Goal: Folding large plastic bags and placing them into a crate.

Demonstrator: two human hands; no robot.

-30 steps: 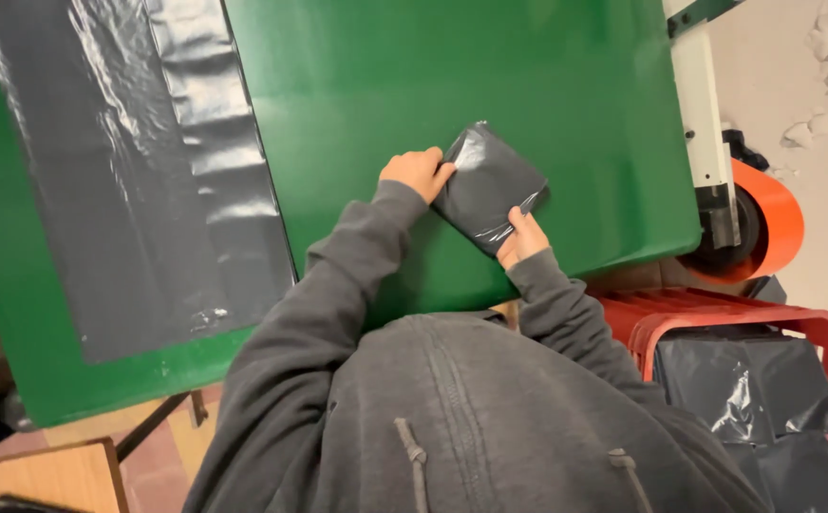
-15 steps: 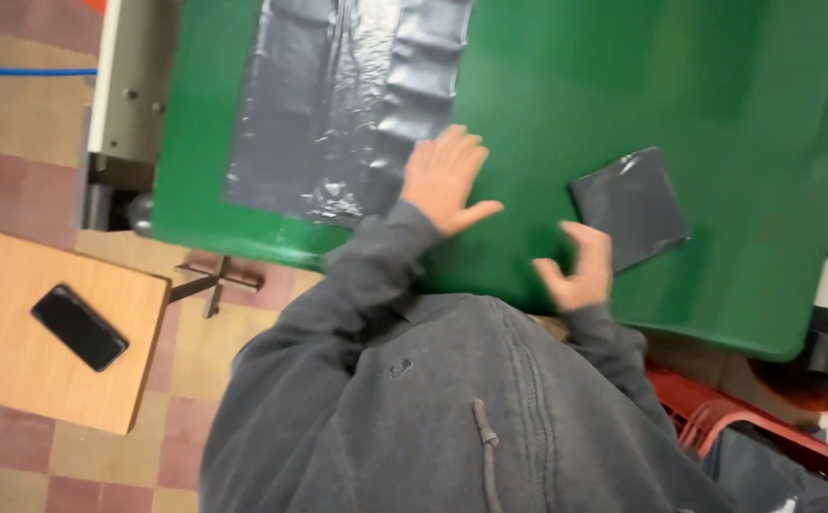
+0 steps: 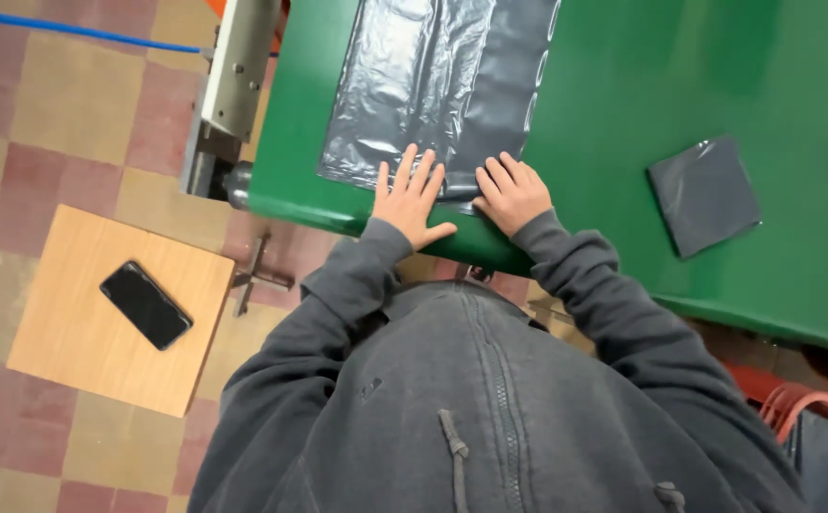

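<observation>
A long dark grey plastic bag (image 3: 442, 90) lies flat on a green table (image 3: 642, 85). My left hand (image 3: 412, 198) rests palm down on the bag's near end, fingers spread. My right hand (image 3: 512, 194) sits beside it on the same end, fingers curled onto the plastic at the bag's near right corner. Neither hand holds anything up. A folded dark grey bag (image 3: 705, 195) lies as a small square on the table to the right, apart from both hands. My grey hooded sweater fills the lower part of the view.
A small wooden stool (image 3: 72, 332) stands on the tiled floor at lower left with a black phone (image 3: 145, 305) on it. A metal machine frame (image 3: 234, 76) borders the table's left side. A red crate (image 3: 813, 404) shows at lower right.
Both hands left the folded bag, which stays on the table at right. They moved left onto the near end of the flat bag, and the view swung left.
</observation>
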